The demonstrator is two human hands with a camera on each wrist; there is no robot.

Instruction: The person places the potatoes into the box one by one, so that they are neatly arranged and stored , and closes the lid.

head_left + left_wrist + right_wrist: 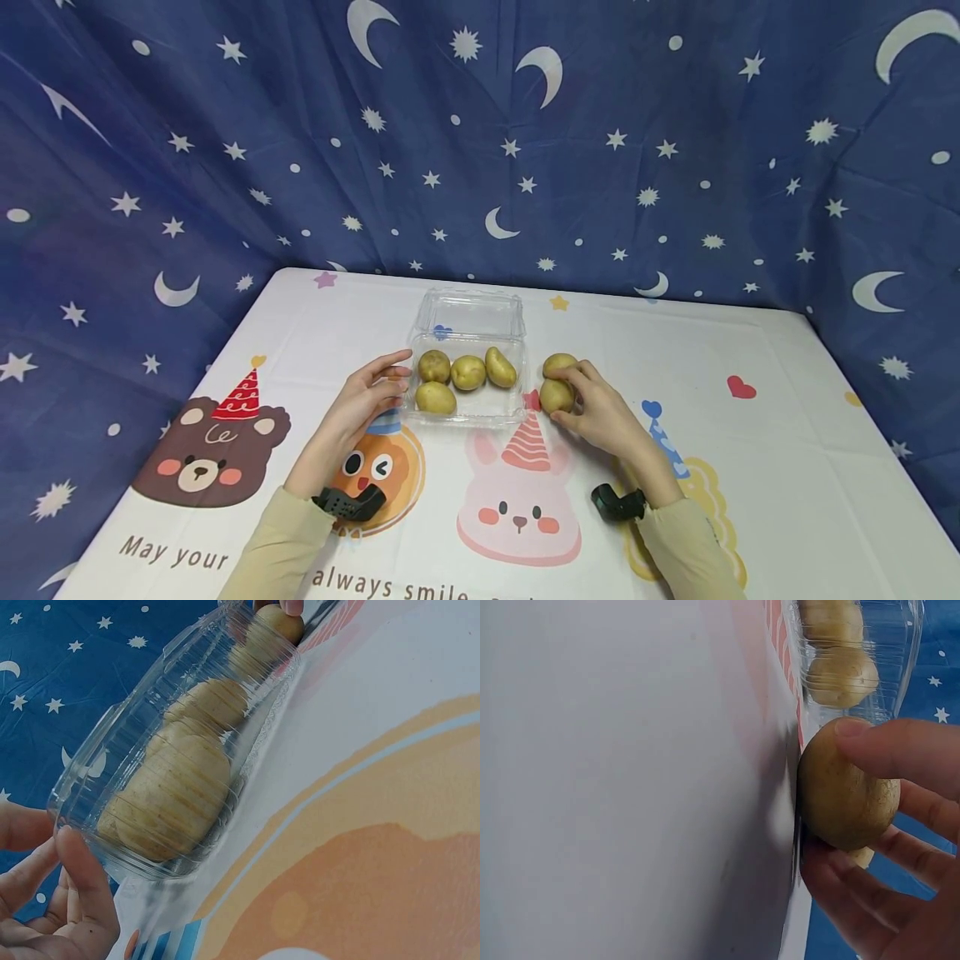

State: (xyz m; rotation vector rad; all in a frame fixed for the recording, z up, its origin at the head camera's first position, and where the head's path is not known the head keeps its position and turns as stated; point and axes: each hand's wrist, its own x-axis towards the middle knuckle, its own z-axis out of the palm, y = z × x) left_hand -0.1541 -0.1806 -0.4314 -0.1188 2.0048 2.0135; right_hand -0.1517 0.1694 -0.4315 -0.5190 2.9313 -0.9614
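A clear plastic clamshell container stands on the table with its lid folded back. Several potatoes lie inside, towards the back and left. At the container's left edge, my left hand pinches the rim between thumb and fingers, seen closely in the left wrist view. To the right of the container, my right hand holds a potato, thumb on one side and fingers around the other. Another potato lies just behind that one, partly hidden by the fingers.
A white tablecloth printed with cartoon animals, hearts and lettering covers the table. Behind and to the left hangs a dark blue curtain with moons and stars. Each wrist wears a black camera strap.
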